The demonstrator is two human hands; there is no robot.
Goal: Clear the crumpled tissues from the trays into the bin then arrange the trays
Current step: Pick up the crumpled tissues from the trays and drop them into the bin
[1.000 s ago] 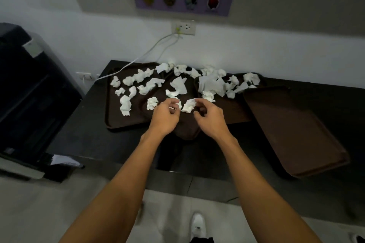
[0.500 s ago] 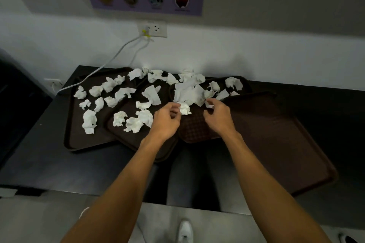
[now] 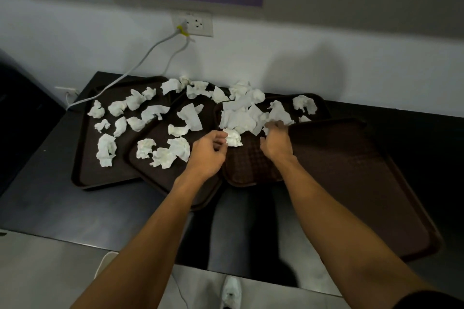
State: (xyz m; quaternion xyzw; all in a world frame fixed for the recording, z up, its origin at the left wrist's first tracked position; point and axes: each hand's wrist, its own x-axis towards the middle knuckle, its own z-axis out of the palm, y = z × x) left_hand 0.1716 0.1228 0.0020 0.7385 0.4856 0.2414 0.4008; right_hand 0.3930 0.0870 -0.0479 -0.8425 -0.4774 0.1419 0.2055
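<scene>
Hands are working farther right now: left hand pinching a crumpled tissue, right hand digging into the pile ahead, grip unclear. Gathering is underway; binning next needs fuller handfuls.

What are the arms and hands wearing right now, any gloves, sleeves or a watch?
Both hands are bare: the left hand and right hand show no gloves, rings or watch. The forearms are unsleeved down to the frame's lower edge. A patch of dark fabric at the bottom right corner, by the right upper arm, may be a short sleeve.
</scene>
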